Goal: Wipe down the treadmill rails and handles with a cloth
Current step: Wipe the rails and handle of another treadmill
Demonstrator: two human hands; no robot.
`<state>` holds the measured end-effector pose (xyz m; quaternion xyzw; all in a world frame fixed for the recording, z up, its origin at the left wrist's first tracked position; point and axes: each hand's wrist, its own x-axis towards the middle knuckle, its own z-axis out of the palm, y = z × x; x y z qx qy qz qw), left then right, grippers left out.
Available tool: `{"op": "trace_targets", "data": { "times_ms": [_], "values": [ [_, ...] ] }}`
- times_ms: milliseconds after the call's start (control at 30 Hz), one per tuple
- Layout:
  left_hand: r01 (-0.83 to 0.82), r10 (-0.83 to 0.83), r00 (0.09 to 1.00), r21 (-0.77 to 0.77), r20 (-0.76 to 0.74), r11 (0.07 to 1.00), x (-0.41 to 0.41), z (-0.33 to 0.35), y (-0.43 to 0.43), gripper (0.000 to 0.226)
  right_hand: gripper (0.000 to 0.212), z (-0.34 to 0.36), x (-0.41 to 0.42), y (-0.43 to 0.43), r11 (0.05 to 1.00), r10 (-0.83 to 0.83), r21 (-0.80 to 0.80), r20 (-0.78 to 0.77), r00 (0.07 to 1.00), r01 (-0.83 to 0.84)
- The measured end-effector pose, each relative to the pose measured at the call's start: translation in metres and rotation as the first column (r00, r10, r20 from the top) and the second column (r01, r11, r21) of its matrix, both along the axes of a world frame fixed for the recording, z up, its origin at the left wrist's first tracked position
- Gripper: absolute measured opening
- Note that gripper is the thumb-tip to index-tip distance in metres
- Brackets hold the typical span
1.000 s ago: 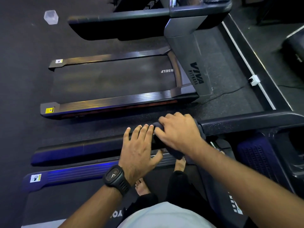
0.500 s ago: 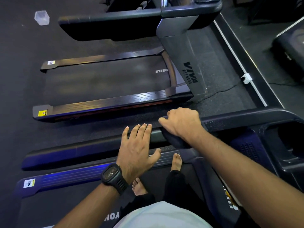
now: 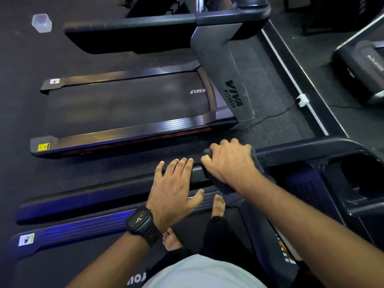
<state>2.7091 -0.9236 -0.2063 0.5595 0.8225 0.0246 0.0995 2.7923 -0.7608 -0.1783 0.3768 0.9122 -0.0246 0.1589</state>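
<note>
Most of the dark cloth [image 3: 258,163] is buried under my right hand [image 3: 230,161]. Only its edges show past the knuckles and below the wrist, draped over the handrail [image 3: 104,194] of the near treadmill. That grip is curled round cloth and rail together. My left hand [image 3: 174,190] is spread with straight fingers on the same rail, just beside the right, holding nothing, a black watch [image 3: 141,222] on its wrist. My bare feet [image 3: 218,204] stand on the belt below, partly hidden by my arms. The console's cup holder [image 3: 359,175] is cut off at the right edge. Beyond, a second treadmill [image 3: 128,104] lies parallel on the dark rubber floor [image 3: 20,80], a clear plastic cup [image 3: 41,22] far left.
</note>
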Motion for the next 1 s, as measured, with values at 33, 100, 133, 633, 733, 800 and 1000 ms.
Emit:
{"op": "trace_targets", "data": {
  "times_ms": [33,100,133,633,733,800,1000],
  "values": [
    [0.000,0.000,1.000,0.004,0.000,1.000,0.000,0.000,0.000,0.084,0.049,-0.001,0.008,-0.007,0.996,0.064,0.071,-0.051,0.997,-0.060],
    [0.001,-0.001,1.000,0.007,-0.005,1.000,-0.001,-0.001,0.000,0.083,0.048,0.000,0.017,-0.012,0.981,0.184,0.083,-0.127,0.975,-0.174],
    [0.003,-0.003,1.000,0.007,-0.007,1.000,-0.001,-0.002,0.001,0.082,0.046,0.000,0.016,-0.007,0.978,0.207,0.044,-0.147,0.967,-0.202],
    [0.101,-0.100,0.995,-0.021,0.008,0.995,0.000,-0.002,0.009,0.087,0.049,0.005,0.007,0.020,0.996,-0.012,-0.086,-0.004,1.000,0.012],
    [0.093,-0.092,0.996,-0.023,0.021,0.995,0.001,0.000,0.010,0.087,0.049,0.000,0.011,0.015,0.997,-0.070,0.028,-0.014,0.997,0.071],
    [0.087,-0.086,0.996,-0.034,0.029,0.996,0.002,-0.001,0.010,0.087,0.046,-0.005,0.025,-0.004,0.987,0.096,0.142,-0.120,0.988,-0.079],
    [0.131,-0.129,0.991,-0.069,0.032,0.989,0.000,0.000,0.014,0.088,0.049,0.003,0.002,0.026,0.993,-0.040,-0.113,0.015,0.999,0.042]
  ]
}}
